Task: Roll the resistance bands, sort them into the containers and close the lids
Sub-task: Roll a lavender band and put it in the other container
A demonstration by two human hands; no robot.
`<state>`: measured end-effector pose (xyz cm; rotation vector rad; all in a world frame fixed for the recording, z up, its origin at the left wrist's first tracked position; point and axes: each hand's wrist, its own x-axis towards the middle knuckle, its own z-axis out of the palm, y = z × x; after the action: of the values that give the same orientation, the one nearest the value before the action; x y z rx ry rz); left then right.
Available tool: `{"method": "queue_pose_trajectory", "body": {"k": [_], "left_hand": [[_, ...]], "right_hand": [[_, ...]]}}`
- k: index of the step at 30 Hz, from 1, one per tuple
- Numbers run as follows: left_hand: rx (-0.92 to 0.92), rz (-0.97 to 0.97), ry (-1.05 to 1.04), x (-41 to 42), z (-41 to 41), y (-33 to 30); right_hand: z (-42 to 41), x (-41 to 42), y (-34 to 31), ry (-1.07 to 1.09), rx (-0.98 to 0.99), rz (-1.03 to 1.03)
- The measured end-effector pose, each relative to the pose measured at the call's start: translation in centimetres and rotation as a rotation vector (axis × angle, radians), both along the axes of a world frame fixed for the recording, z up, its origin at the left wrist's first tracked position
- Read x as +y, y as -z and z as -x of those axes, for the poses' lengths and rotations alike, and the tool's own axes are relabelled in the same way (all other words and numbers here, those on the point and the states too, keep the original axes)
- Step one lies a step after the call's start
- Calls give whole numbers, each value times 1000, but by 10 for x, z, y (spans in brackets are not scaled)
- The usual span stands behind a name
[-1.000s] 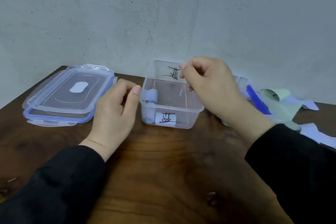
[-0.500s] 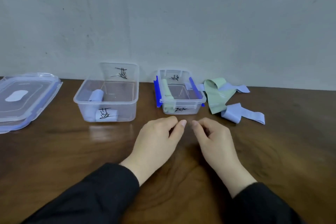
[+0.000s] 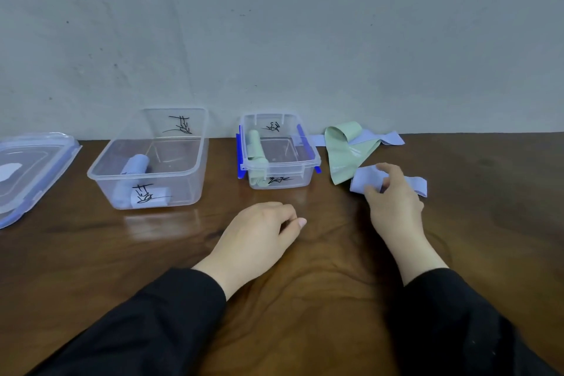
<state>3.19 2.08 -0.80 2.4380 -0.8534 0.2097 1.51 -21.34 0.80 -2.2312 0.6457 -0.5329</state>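
Right of centre, our right hand (image 3: 393, 195) pinches the lilac band (image 3: 366, 180) on the worktop (image 3: 305, 268); our left hand (image 3: 259, 232) rests loosely curled, holding nothing

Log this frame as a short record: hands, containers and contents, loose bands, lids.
left hand: rests on the table, loosely curled, holds nothing
right hand: grip on the loose purple band
large container: open, one rolled purple band inside
small container: open, blue clips, one rolled green band inside
unrolled: green band and another purple band by the wall
lids: stacked at far left, off the containers
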Motion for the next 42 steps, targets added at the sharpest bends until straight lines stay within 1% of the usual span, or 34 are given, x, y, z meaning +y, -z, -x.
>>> {"method": "queue_pose_trajectory", "body": {"k": [3,5,7,10,11,13,15,16,19,21,22,23,24,26,27,30,32,34,36,37,40,42], "left_hand": [[6,1,-5,-1,1,-2],[14,13,-4,-1,4,-5],[-6,36,7,-1,8,-9],[-46,58,38,-5,12,-13],[-61,54,54,-8,15,-14],[-114,28,85,-16,19,-13],[-163,25,84,-21,22,-11],[-160,68,65,-21,22,-10],[-95,290,-20,-10,25,-15],[-90,342,-24,3,31,-22],[-69,369,-4,10,35,-26],[-18,410,21,17,40,-30],[53,474,42,23,45,-35],[165,589,55,36,50,-43],[177,615,49,42,52,-45],[177,603,48,61,55,-53],[114,497,50,73,55,-56],[-49,379,11,82,55,-60],[-229,351,-56,89,53,-66],[-284,361,-87,92,51,-72],[-316,403,-100,104,50,-96],[-277,437,-99,109,48,-115]], "right_hand": [[8,2,-6,1,-271,-155],[14,4,-11,3,-398,-212],[19,12,-16,-16,-488,-312],[27,28,-23,-72,-537,-522],[29,34,-24,-113,-525,-568],[33,48,-23,-201,-487,-595],[36,60,-20,-286,-438,-565],[38,67,-19,-326,-415,-549],[44,83,-17,-421,-399,-505],[52,92,-21,-427,-426,-391],[54,97,-23,-417,-437,-291],[56,101,-24,-411,-440,-205],[57,104,-24,-420,-435,-161],[56,113,-26,-437,-384,-200],[54,116,-29,-433,-356,-216],[49,124,-42,-429,-264,-147],[48,131,-55,-460,-175,-105],[45,140,-64,-496,-71,-46],[42,150,-73,-535,-7,1],[41,155,-77,-556,-14,6],[41,168,-89,-607,-88,-22],[43,175,-96,-671,-97,-50]]}}
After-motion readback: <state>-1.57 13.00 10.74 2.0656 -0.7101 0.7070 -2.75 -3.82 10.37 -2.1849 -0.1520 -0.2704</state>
